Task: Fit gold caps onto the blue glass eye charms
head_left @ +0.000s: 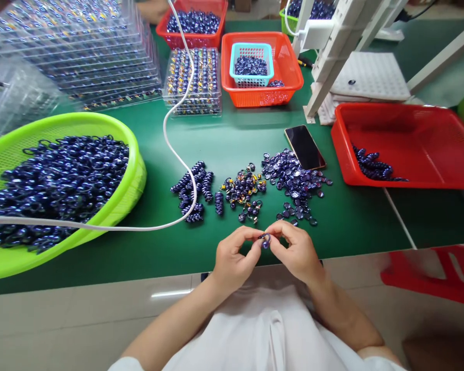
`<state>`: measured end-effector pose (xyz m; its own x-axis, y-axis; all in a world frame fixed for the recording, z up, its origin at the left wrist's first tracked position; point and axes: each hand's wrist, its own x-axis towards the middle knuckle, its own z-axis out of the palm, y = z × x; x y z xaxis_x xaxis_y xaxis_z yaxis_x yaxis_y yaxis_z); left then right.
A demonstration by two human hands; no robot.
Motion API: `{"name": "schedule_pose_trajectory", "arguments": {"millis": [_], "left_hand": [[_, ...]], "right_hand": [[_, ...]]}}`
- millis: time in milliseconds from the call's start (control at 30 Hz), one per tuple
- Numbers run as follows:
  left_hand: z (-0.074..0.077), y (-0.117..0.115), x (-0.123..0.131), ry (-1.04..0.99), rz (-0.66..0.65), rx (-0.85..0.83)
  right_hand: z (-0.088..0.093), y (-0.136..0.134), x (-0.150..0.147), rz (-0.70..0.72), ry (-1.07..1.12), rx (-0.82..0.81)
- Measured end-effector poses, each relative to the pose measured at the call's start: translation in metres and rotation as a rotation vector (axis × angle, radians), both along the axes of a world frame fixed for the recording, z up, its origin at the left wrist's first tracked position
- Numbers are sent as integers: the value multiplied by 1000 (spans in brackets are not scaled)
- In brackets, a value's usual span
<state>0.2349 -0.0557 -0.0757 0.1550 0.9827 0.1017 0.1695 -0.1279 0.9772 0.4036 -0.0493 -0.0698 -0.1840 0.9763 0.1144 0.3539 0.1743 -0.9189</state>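
Observation:
My left hand (235, 257) and my right hand (295, 249) meet at the table's front edge. Between their fingertips they pinch one small dark-blue shiny ring-shaped piece (266, 241); its finer details are too small to make out. Just beyond the hands lies a loose heap of dark-blue flat round pieces (294, 178). Left of that sits a small pile of blue-and-gold beads (242, 188). Further left are several short stacks of dark-blue ring pieces (189, 190).
A lime-green basket (137, 180) full of dark-blue ring pieces stands at left, with a white cable (166, 123) crossing it. Stacked clear trays (139, 62), red baskets (232, 95), a phone (304, 147), a red bin (410, 129) and a metal post (328, 67) surround the work area.

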Motion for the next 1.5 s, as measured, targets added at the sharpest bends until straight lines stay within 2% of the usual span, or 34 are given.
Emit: {"name": "schedule_pose_trajectory", "arguments": {"millis": [67, 100, 233, 367, 500, 633, 733, 800, 900, 1000, 1100, 1300, 1400, 1500], "left_hand": [[1, 1, 0, -4, -15, -48], [1, 2, 0, -16, -8, -81], [5, 12, -1, -182, 94, -299], [6, 24, -4, -477, 117, -487], [5, 30, -8, -668, 115, -598], [7, 29, -11, -739, 126, -654], [8, 27, -12, -740, 136, -632], [7, 25, -12, -712, 132, -585], [5, 23, -8, -661, 97, -512], [5, 20, -3, -659, 67, -485], [6, 16, 3, -673, 75, -500], [5, 12, 13, -674, 213, -521], [3, 14, 14, -735, 224, -541], [4, 17, 12, -771, 235, -558]], "right_hand": [[4, 9, 15, 129, -65, 23], [6, 14, 23, 124, -119, 54], [9, 36, 49, -53, -487, 250], [6, 50, 53, 15, -813, 360], [-2, 58, 50, 13, -909, 399], [-8, 59, 48, -51, -902, 427], [-2, 48, 39, -56, -808, 436], [5, 35, 29, -13, -574, 397], [12, 17, 11, 54, -334, 242], [9, 8, -3, -31, -206, 161], [-2, 5, -13, -168, -183, 194], [-15, 5, -26, -222, -223, 372], [-15, 5, -26, -203, -200, 350], [-13, 5, -23, -159, -114, 255]]}}
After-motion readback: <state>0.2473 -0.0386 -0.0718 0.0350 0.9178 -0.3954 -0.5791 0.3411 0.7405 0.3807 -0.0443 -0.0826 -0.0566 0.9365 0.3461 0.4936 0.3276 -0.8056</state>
